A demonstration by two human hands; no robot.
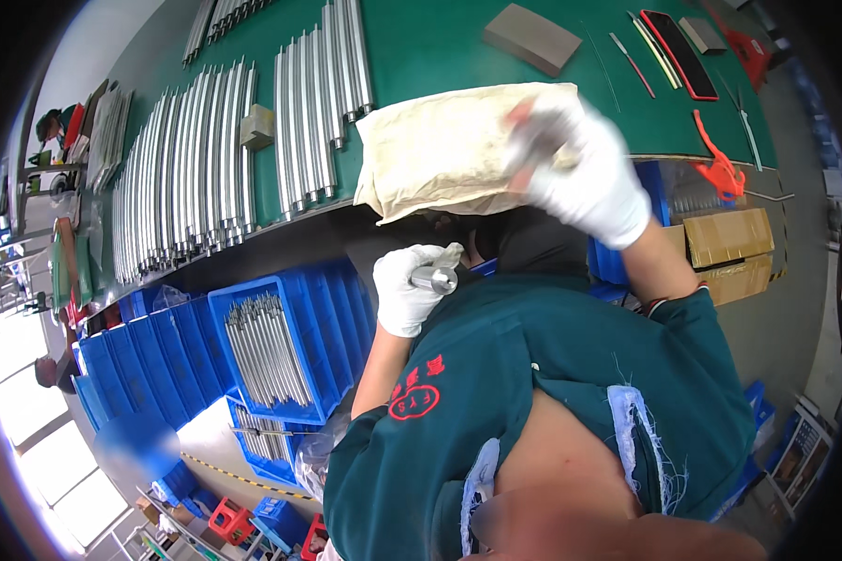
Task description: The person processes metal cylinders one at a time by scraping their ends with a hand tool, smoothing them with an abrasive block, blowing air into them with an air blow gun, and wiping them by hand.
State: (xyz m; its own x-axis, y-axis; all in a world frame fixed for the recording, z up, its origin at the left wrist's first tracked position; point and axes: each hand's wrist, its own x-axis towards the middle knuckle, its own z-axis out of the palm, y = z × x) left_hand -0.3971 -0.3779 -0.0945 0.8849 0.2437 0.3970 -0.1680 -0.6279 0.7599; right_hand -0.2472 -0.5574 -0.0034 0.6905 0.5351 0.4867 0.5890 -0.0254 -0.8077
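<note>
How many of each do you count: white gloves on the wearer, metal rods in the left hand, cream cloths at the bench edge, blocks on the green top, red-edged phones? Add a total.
White gloves: 2
Metal rod in left hand: 1
Cream cloth: 1
Blocks: 3
Red-edged phone: 1
Total: 8

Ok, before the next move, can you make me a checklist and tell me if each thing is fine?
1. Left hand has a grip on the shiny metal part: ok, gloved fingers curl around it.
2. Right hand is holding something we can name: cannot tell, the dark thing there is blurred.
3. Pale cloth sits fully on the green table: not ok, its near side pokes past the edge.
4. Red tool is fully on the table: not ok, it sticks out past the edge.
5. Phone is away from both hands: ok, it lies near the far right.
</note>
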